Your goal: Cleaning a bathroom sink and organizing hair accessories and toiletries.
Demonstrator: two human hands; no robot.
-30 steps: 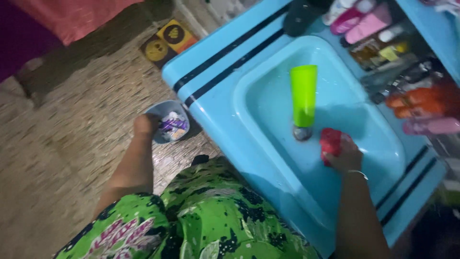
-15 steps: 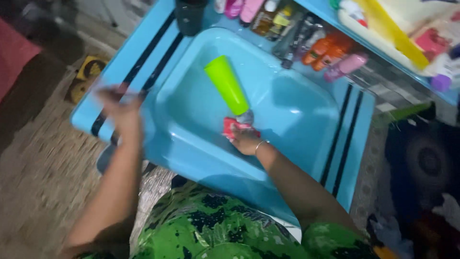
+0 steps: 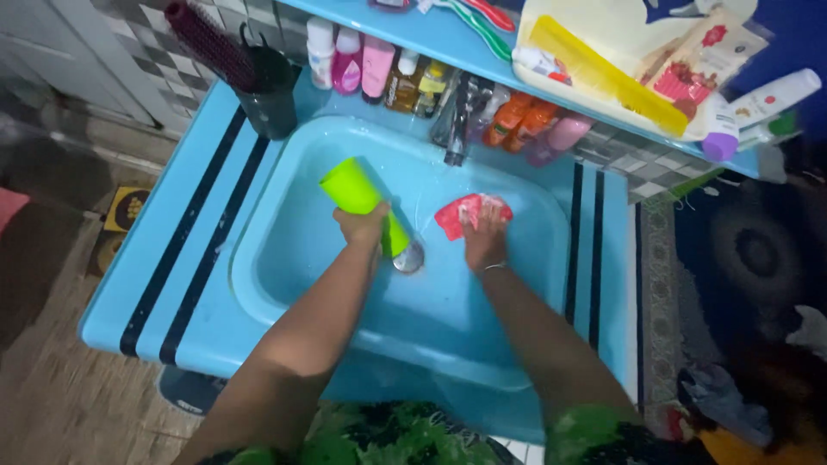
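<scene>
1. The blue sink (image 3: 258, 258) is the biggest thing, with a silver drain (image 3: 409, 257) low in the middle.
2. A tap (image 3: 457, 129) sits at the back, with bottles (image 3: 362, 65) lined up behind it.
3. The green cup (image 3: 357, 196) lies tilted, its open end up and left, its bottom near the drain.
4. The left hand (image 3: 363, 226) is wrapped around the cup.
5. The right hand (image 3: 484, 241) presses a red cloth (image 3: 461, 213) just right of the drain, fingers curled on it.

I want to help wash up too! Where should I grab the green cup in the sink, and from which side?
Probably around its lower half, coming from above on the near side, as the left hand does now. The green cup lies tilted in the blue sink, its open mouth pointing up and away to the left, base near the drain. Its round sides let fingers wrap around.
</scene>
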